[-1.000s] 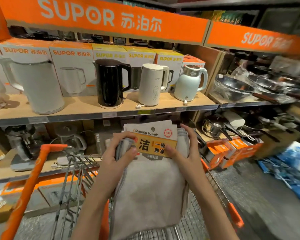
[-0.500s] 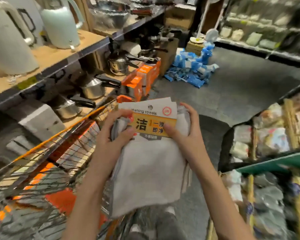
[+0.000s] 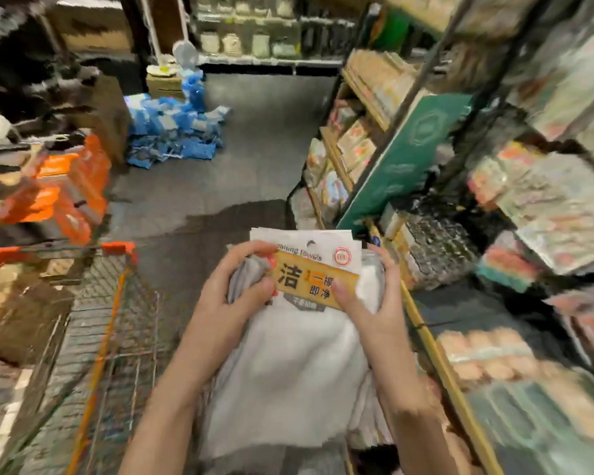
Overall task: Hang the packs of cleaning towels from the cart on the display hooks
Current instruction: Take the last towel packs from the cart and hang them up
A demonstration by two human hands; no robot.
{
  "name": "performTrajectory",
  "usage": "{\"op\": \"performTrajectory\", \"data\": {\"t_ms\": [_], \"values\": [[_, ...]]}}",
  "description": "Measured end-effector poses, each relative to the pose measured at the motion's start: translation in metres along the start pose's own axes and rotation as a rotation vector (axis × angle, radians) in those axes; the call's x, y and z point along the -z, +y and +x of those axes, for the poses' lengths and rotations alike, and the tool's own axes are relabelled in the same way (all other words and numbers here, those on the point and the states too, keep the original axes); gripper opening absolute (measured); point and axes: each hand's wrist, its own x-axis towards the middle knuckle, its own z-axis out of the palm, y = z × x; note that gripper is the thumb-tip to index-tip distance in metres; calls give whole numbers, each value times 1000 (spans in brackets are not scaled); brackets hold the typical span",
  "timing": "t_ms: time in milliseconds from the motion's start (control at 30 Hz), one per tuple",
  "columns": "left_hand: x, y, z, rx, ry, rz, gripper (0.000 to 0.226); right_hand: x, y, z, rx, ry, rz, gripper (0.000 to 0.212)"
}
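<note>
Underfoot, the grey floor [image 3: 254, 166] of a shop aisle runs ahead to far shelves [image 3: 254, 39] of blurred goods. A heap of blue packets [image 3: 175, 128] lies on it near the left side, with orange boxes [image 3: 66, 186] closer on the left. Along the right stands a rack [image 3: 408, 156] crowded with packaged goods, too blurred to name; a green panel [image 3: 405, 159] leans across its near end.

At lower left is the wire cart [image 3: 117, 330], orange at rim and corner; what lies in it cannot be made out.

Between cart and rack, both hands hold up a pack of towels [image 3: 299, 365]. Its card header [image 3: 316, 269], white above an orange band with black characters, is uppermost, and pale cloth hangs below. The left hand [image 3: 234, 286] is clenched on the pack's upper left corner, bunching the cloth. The right hand [image 3: 371, 296] grips the upper right edge, thumb pressed on the orange band.
</note>
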Motion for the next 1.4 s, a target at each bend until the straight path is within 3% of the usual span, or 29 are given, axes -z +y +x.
{"op": "performTrajectory", "data": {"t_ms": [367, 633, 800, 1000, 1233, 1400], "values": [[-184, 11, -19, 23, -562, -181, 29, 172, -8, -94, 4, 571, 48, 57], [-258, 24, -52, -29, -1031, -190, 41, 208, -17, -180, -6, 1019, -111, 52], [-280, 32, -77, -65, -1263, -191, 54, 207, -24, -231, -97, 1245, -156, 63], [-293, 34, -107, -51, -1387, -225, 54, 198, -27, -270, -124, 1384, -194, 48], [-327, 47, -159, -60, -1492, -296, 55, 221, -38, -330, -140, 1442, -241, 59], [-366, 56, -210, -41, -1534, -320, 71, 272, -51, -384, -255, 1356, -400, 70]]}}
